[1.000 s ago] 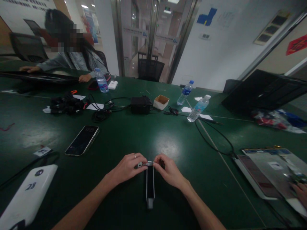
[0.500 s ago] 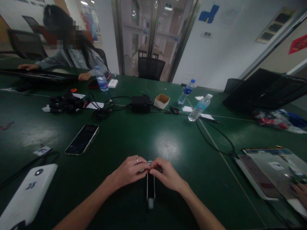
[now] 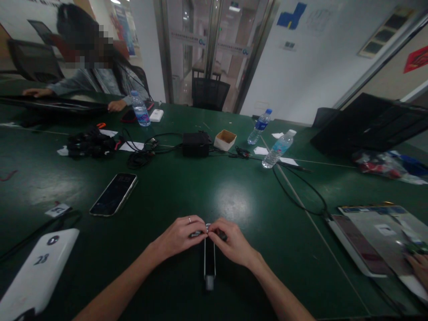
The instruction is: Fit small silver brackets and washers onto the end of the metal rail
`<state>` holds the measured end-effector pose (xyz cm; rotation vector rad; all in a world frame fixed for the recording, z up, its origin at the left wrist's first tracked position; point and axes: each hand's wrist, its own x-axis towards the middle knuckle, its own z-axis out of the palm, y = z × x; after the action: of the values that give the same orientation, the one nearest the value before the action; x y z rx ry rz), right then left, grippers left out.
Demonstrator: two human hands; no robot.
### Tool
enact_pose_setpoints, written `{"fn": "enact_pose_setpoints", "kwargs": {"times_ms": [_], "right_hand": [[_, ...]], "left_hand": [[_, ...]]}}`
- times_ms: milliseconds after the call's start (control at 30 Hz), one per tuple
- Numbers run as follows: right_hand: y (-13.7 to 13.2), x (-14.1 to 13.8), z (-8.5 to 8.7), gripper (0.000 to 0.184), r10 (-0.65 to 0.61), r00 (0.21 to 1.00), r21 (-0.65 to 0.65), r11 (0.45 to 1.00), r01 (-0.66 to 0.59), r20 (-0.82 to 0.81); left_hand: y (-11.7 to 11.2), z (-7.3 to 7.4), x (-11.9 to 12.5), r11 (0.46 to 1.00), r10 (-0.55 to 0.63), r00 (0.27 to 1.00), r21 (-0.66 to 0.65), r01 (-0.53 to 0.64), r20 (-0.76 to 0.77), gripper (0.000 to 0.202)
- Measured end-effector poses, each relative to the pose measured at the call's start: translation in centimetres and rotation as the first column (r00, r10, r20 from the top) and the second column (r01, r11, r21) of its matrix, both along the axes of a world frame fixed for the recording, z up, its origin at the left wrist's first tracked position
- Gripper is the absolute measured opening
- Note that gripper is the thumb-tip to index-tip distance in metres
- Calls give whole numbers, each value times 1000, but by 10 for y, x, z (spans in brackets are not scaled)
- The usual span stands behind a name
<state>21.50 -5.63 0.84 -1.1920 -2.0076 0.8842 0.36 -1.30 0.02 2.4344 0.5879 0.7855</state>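
Observation:
A slim black bar with silver edges [image 3: 209, 258] and a grey tip lies on the green table, pointing towards me. At its far end both my hands meet, fingertips almost touching. My left hand [image 3: 185, 232], with a ring on one finger, is closed in a pinch; a small shiny metal piece [image 3: 195, 233] shows under its fingers. My right hand [image 3: 230, 238] also pinches at that end, and a dark bit shows under its curled fingers. What exactly the fingertips grip is too small and covered to tell.
A phone [image 3: 113, 195] and a white device marked 28 [image 3: 40, 267] lie left. Behind are a black box [image 3: 195, 144], a small open carton [image 3: 225, 140], cables and water bottles [image 3: 279, 149]. Another person [image 3: 90, 76] sits far left; another hand [image 3: 417, 265] shows at right.
My hands stay at the far end of the bar, with only a slight shift of the fingers. The whole view has moved very slightly.

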Motion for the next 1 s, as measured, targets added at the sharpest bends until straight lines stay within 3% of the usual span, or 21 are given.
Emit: {"fn": "enact_pose_setpoints", "kwargs": {"times_ms": [333,633,1000], "right_hand": [[1,2,-3,12,40,993,68,997,-48,109],[11,33,-1,12,-98,976,48,995,90,195],[10,32,-6,8,-12,962,1,1000,12,271]], "left_hand": [[3,-1,-1,996,-2,998,-92,-4,-57,16],[19,2,-17,965,64,932,-215,-148,-356,17],[16,-1,-10,924,64,932,-331,-190,-357,13]]}}
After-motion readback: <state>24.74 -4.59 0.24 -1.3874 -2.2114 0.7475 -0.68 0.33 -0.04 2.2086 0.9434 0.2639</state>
